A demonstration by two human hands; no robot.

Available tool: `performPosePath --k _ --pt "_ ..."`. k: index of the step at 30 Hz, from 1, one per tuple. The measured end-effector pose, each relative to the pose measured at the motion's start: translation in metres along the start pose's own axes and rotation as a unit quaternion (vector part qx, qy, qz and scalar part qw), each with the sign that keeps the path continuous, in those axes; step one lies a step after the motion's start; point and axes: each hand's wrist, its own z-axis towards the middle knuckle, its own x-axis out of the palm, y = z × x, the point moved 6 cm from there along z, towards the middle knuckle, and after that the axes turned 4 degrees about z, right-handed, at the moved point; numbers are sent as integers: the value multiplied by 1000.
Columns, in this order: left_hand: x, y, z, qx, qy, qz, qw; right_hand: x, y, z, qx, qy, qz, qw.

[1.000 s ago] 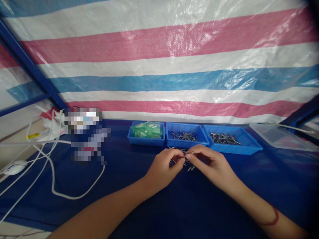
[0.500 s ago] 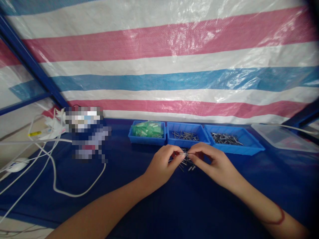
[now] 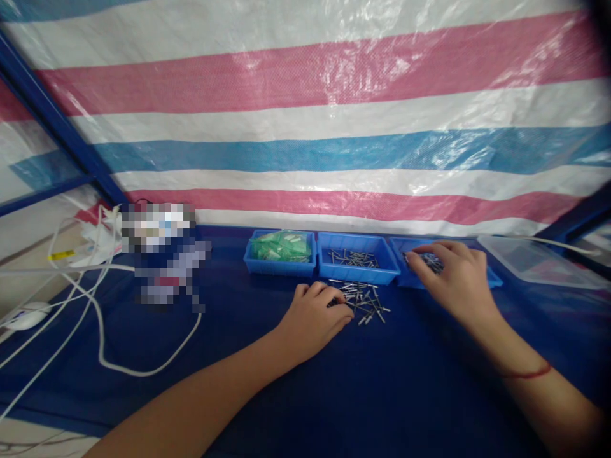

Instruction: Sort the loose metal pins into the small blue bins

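Looking across the blue tabletop (image 3: 248, 381), I had a white cable (image 3: 102, 346) looping at the far left. Further along, my left hand (image 3: 312, 318) rested knuckles up, with its fingers curled against the left edge of a loose pile of pins (image 3: 365, 300). I could not tell whether it pinched one. Behind stood a row of blue bins: the green bin (image 3: 280, 253), the middle bin (image 3: 358, 259) with a few pins, and the right bin (image 3: 405, 278). My right hand (image 3: 453, 280) lay in that last one, fingers bent down, its grip hidden. The hands were well apart. A clear tray (image 3: 539, 262) sat just beyond.
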Motion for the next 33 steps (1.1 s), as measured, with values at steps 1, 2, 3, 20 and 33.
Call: performPosePath --k 1,2,3,20,33 --pt "0 0 1 -2 1 3 1000 1 6 -2 -9 9 10 1000" --pt "-1 -1 1 -4 4 7 1000 2 13 -4 -20 19 22 999" --pt "-1 -1 2 -6 6 13 1000 2 20 -6 -31 27 36 999" --pt "-29 -2 -2 -55 -164 -214 961 1 127 -46 -145 241 337 898" --pt "-21 12 -2 -115 -154 -268 944 -1 112 -41 -9 206 444 872"
